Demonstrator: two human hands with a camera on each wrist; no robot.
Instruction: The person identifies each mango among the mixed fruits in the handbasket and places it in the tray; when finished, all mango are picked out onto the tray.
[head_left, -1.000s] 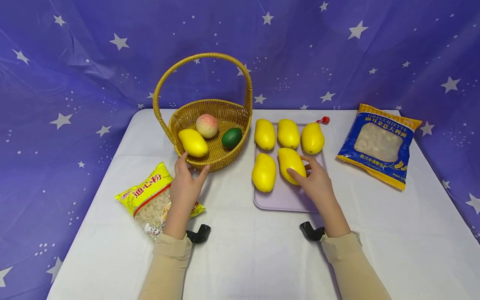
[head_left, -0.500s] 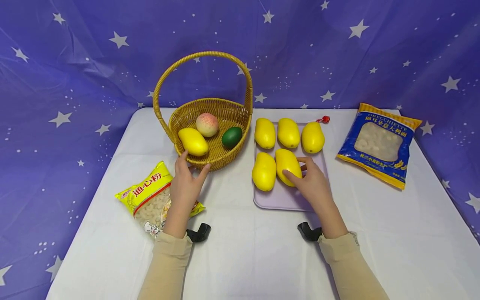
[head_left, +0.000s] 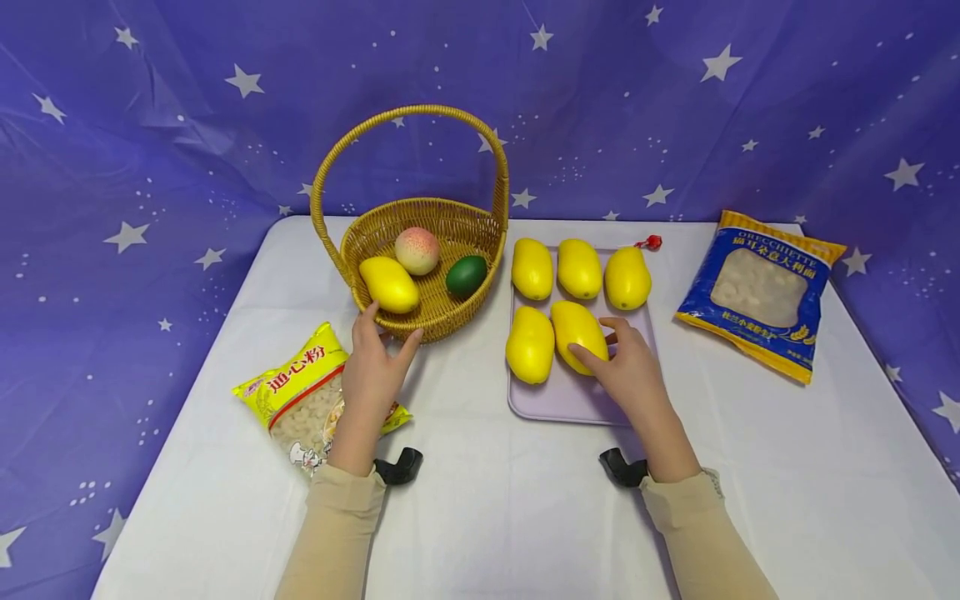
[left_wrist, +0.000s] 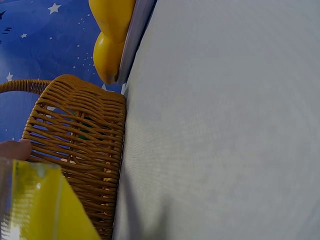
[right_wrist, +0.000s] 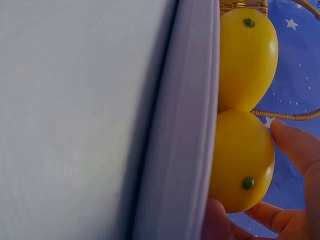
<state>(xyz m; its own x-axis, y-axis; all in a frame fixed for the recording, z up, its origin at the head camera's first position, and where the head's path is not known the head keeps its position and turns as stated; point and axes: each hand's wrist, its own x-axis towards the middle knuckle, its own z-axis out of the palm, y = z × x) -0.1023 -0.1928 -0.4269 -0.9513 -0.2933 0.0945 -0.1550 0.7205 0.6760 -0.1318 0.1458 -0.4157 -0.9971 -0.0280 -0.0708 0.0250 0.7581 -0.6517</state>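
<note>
My right hand (head_left: 630, 371) holds a yellow mango (head_left: 574, 332) between thumb and fingers, at the front right of a group of mangoes on a pale purple tray (head_left: 562, 404). This mango (right_wrist: 240, 150) sits against its left neighbour (right_wrist: 247, 65) in the right wrist view. Relaxed and spread, my left hand (head_left: 372, 362) touches the front rim of a wicker basket (head_left: 442, 325). Inside the basket lie another mango (head_left: 389, 285), a pink-and-cream peach (head_left: 417, 251) and a dark green oval fruit (head_left: 467, 277). A left fingertip (left_wrist: 17, 149) shows at the basket's edge in the left wrist view.
A yellow pasta bag (head_left: 307, 379) lies under and left of my left forearm. The blue orecchiette bag (head_left: 757, 292) is at the table's right. A small red item (head_left: 653, 242) sits behind the tray. A starry purple cloth (head_left: 600, 100) hangs at the back.
My right hand has shifted the front-right mango slightly left, up to the mango beside it. My left hand stays at the basket rim.
</note>
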